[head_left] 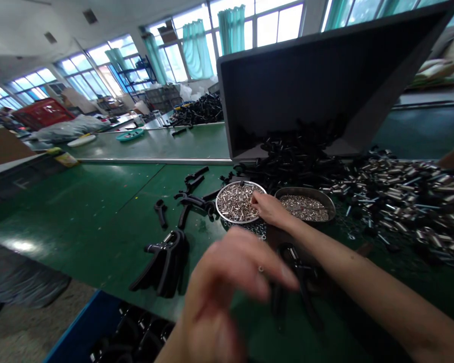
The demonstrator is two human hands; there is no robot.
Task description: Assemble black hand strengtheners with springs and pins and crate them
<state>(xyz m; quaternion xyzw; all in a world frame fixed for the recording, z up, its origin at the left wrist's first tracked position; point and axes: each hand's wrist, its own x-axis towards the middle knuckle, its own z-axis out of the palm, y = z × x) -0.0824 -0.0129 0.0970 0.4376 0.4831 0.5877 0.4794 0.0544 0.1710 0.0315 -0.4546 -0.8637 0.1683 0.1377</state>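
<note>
My right hand [268,207] reaches into a round metal dish [218,207] of small silvery pins [237,201]. Its fingertips are pinched together among the pins; whatever is between them is hidden. Nearer the camera, my left hand [230,282] is raised over the table, blurred, its fingers bent and apart from the thumb, with nothing plainly held. A small ring-like nut [261,269] shows beside its fingertips. Below and right of it lies a black clamp-like piece [300,282] with a metal spring. Another black clamp-like piece [168,264] lies to the left.
An oval metal tin [333,212] of small parts stands right of the dish. Loose black plastic pieces [192,199] lie left. Behind, a large tipped grey bin [227,111] spills black parts. Metal parts [412,196] are heaped right. A blue crate [77,322] sits below the table edge.
</note>
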